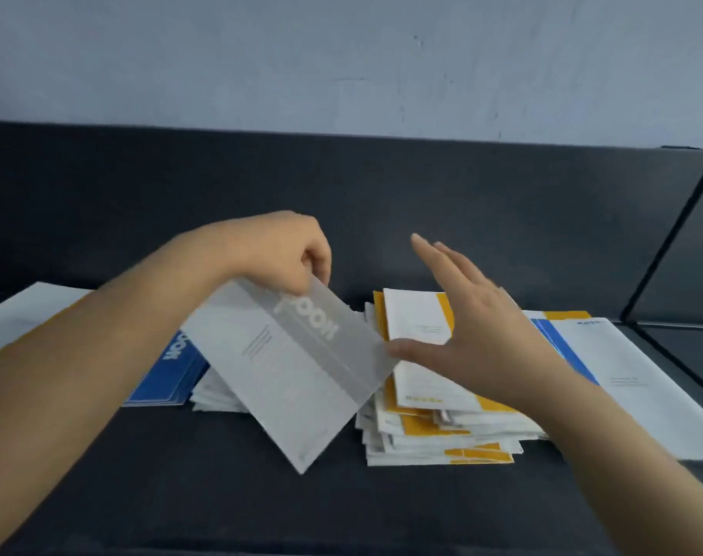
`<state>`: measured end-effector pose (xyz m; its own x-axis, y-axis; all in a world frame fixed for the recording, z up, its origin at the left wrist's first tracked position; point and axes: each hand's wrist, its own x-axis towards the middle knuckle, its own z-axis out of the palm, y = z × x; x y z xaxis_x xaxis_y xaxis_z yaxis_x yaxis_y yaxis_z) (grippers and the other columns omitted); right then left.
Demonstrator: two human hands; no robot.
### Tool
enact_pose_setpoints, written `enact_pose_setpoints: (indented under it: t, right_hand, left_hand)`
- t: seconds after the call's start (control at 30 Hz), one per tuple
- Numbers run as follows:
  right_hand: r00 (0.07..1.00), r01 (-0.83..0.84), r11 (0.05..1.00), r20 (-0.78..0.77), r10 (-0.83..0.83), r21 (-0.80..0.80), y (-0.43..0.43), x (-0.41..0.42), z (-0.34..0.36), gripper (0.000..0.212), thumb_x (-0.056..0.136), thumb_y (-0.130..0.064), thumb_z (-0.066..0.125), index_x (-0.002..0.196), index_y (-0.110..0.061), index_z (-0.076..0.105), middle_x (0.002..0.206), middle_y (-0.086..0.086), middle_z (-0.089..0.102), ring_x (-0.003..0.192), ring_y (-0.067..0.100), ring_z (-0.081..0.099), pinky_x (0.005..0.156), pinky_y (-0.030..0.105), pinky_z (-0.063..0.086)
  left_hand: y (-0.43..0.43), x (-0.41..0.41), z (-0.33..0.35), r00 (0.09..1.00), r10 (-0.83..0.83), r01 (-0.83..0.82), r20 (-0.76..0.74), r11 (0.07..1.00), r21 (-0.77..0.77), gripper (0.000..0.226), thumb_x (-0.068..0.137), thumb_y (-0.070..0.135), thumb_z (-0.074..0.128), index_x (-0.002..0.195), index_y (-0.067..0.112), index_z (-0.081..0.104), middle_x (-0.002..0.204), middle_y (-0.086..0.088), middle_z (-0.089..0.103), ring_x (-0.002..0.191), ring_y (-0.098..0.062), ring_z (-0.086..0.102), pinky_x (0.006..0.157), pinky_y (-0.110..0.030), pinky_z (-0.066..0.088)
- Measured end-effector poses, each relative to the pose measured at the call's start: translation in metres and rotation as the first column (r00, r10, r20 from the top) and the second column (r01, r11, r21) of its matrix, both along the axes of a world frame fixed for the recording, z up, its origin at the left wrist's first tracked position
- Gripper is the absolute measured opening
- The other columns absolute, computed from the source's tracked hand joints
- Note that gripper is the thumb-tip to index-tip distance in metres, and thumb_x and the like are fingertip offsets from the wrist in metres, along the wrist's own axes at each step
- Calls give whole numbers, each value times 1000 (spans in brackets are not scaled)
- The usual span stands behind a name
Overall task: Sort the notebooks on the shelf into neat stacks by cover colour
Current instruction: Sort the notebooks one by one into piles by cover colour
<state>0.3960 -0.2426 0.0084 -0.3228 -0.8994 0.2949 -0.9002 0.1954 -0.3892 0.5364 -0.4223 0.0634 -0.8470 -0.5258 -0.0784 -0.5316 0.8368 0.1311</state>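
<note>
My left hand [289, 250] pinches the top edge of a grey notebook [297, 363], which hangs tilted above the dark shelf [221, 495]. My right hand [474, 327] is open with fingers spread, its thumb touching the grey notebook's right edge. Under that hand lies an untidy pile of yellow-and-white notebooks [434, 431]. A blue notebook stack [169, 375] sits at the left, with a low white stack [217, 395] beside it, partly hidden by the grey notebook.
A blue-and-white notebook [638, 379] lies flat at the right, over a yellow one. Another white sheet or notebook [25, 311] lies at the far left behind my left forearm. The shelf's dark back panel [342, 186] rises behind, and a divider [670, 234] stands at the right.
</note>
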Motion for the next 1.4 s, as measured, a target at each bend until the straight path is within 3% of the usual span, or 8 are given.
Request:
enact_pose_setpoints:
  t: [0.2,0.37,0.57,0.77,0.9,1.07,1.2,1.4]
  right_hand:
    - [989,-124,975,-60,137,186,-58,53,-32,66,83,-43,65,140,-30,35,121,0,55,111,18,52,85,30,45]
    - [943,-69,884,-259,210,463,-76,78,-61,65,93,-56,43,150,-30,25,161,2,6,147,21,6,118,41,9]
    - [954,31,803,-257,153,596,-89,85,-55,79,86,-74,33,149,-27,28,153,-3,32,144,16,18,120,43,-1]
    - [944,330,871,-154,-293,364,-57,42,-29,70,90,-68,30,143,-23,39,152,-2,36,138,17,32,110,32,27]
    - [815,571,683,-216,-538,455,-26,1,-29,75,91,-67,22,142,-13,37,141,7,48,121,24,49,95,35,40]
    - [834,446,806,146,-532,389,-16,-7,-36,61,91,-59,44,141,-24,42,146,2,42,129,25,42,103,37,36]
    - [615,366,898,660,-432,245,-19,-13,-30,50,84,-44,66,129,-24,55,141,2,47,130,27,42,110,45,33]
    - [695,329,942,656,-294,74,-52,1,-21,54,81,-38,72,129,-23,53,132,-3,51,109,20,50,93,37,41]
  left_hand:
    - [-20,-6,-60,932,-358,268,-54,782,-562,39,87,11,54,122,28,60,128,4,56,130,-19,39,113,-35,13]
    - [-36,36,-99,995,-67,81,68,968,-238,61,102,49,32,154,17,21,163,-2,11,148,-18,12,118,-34,10]
    - [-45,56,-140,975,-39,44,217,999,-17,81,93,67,4,154,16,-15,161,-2,-20,148,-14,-18,120,-35,-11]
    - [-48,39,-119,999,-39,39,8,999,-11,78,97,65,17,154,13,17,162,-4,16,149,-17,12,120,-37,8]
    - [-9,1,-99,949,90,81,-302,857,509,59,95,55,47,141,19,43,141,1,49,124,-15,51,105,-36,40]
    - [21,-38,-108,908,209,75,-363,771,632,60,89,51,59,137,17,48,135,0,53,123,-16,51,102,-32,41]
    - [17,-36,-112,842,304,10,-446,818,575,63,89,36,65,145,26,38,143,3,45,128,-17,45,101,-31,41]
    - [7,1,-100,586,540,189,-604,634,750,51,93,6,60,138,26,46,127,2,60,109,-13,60,84,-29,54]
